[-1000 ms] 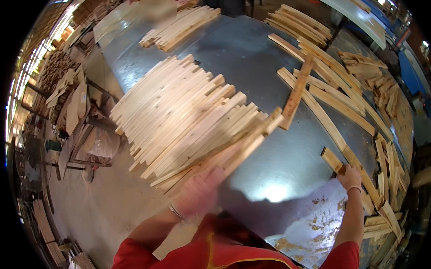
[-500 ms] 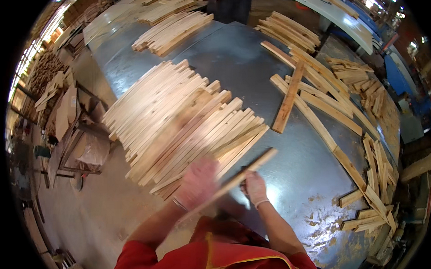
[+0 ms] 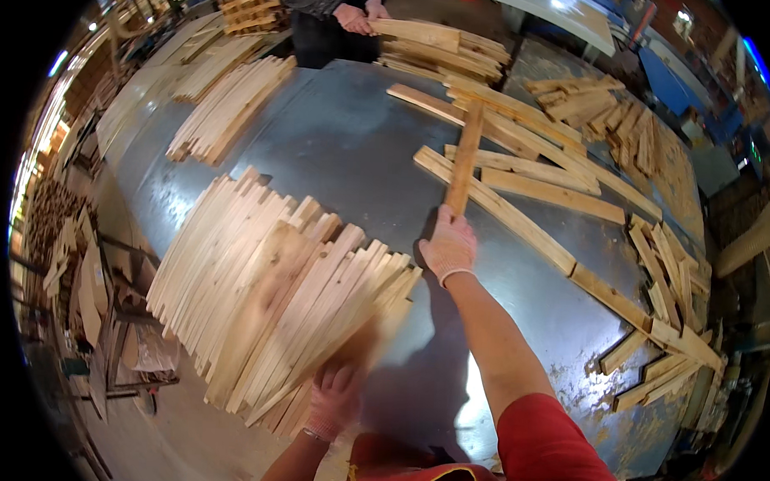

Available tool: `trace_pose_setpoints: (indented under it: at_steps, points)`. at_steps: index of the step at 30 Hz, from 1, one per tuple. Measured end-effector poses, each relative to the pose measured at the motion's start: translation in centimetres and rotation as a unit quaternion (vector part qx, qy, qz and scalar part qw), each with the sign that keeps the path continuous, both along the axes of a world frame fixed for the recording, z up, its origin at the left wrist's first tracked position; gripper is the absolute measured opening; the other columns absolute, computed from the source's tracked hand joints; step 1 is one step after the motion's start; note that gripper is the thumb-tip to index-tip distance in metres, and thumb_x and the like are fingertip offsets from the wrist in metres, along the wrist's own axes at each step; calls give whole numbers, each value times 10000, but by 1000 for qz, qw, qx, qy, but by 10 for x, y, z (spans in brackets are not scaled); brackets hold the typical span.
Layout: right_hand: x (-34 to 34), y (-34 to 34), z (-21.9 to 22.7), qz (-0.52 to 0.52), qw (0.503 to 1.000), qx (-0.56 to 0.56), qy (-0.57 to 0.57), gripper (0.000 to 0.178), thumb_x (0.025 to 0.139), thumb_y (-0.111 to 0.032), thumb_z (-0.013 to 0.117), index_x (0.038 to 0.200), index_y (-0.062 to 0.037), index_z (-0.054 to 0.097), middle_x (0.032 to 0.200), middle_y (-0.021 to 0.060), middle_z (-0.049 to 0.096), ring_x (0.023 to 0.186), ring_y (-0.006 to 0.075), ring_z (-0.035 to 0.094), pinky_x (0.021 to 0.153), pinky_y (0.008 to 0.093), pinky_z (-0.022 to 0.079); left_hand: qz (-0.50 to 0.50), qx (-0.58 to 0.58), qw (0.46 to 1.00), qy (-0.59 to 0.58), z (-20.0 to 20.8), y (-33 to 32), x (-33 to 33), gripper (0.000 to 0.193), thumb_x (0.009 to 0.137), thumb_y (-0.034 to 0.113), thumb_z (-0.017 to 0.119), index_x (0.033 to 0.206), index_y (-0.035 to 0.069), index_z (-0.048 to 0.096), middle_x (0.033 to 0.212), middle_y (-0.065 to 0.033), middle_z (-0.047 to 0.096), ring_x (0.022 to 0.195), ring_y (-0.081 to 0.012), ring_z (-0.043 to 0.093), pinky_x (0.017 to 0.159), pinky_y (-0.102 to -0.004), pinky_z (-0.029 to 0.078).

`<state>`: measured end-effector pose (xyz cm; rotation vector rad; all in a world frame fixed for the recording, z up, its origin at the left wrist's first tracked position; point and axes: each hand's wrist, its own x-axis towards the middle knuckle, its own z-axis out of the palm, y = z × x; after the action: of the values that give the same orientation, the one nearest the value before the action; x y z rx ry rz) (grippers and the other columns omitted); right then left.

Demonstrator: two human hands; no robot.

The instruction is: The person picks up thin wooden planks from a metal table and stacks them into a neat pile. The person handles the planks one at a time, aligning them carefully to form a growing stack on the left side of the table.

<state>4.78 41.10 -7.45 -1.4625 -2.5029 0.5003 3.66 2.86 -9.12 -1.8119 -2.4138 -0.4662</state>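
My right hand (image 3: 450, 244), in a pale glove, is stretched forward over the table and closed round the near end of a reddish-brown wooden board (image 3: 466, 163). That board's far part lies across other boards. Low and to the left, my gloved left hand (image 3: 335, 398) grips the near end of a motion-blurred board (image 3: 380, 329) along the right side of a wide row of pale wooden strips (image 3: 232, 256). The strips lie side by side on the dark metal table (image 3: 355, 121), their ends uneven. The left fingers are partly smeared.
Loose boards (image 3: 529, 229) lie crosswise to the right, with short offcuts (image 3: 672, 276) along the table's right edge. Another strip stack (image 3: 228, 112) stands far left. Across the table a co-worker's hands (image 3: 354, 19) hold a board above a pile (image 3: 446, 60).
My right hand has let go of the held board and reached forward to the reddish-brown one. My left hand has moved down beside the strips. The view has shifted, and the co-worker's board now shows.
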Motion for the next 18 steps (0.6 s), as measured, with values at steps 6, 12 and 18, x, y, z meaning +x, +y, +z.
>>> trace_pose_setpoints:
  at_steps: [6, 12, 18]
  points:
    - [84, 101, -10, 21, 993, 91, 78, 614, 885, -102, 653, 1487, -78, 530, 1346, 200, 629, 1261, 443, 624, 1019, 507, 541, 5, -18, 1000, -1, 4, 11, 2, 458, 743, 101, 672, 1201, 97, 662, 1312, -134, 614, 1277, -375, 577, 1105, -556, 458]
    - [168, 155, -17, 32, 992, 20, -123, 736, 778, -334, 798, 1469, -181, 596, 1334, 192, 643, 1270, 413, 627, 1050, 504, 531, -1, -57, 998, 6, 0, 6, 1, 519, 747, 115, 656, 1265, 77, 645, 1337, -167, 592, 1302, -414, 558, 1138, -588, 434]
    - [224, 42, -30, -107, 952, -154, 242, 531, 859, -235, 740, 1376, -130, 674, 1179, 208, 682, 1188, 402, 654, 1025, 453, 536, -9, -29, 1000, 5, -5, 3, 3, 555, 745, 119, 659, 1297, 65, 634, 1351, -175, 584, 1321, -419, 546, 1144, -601, 433]
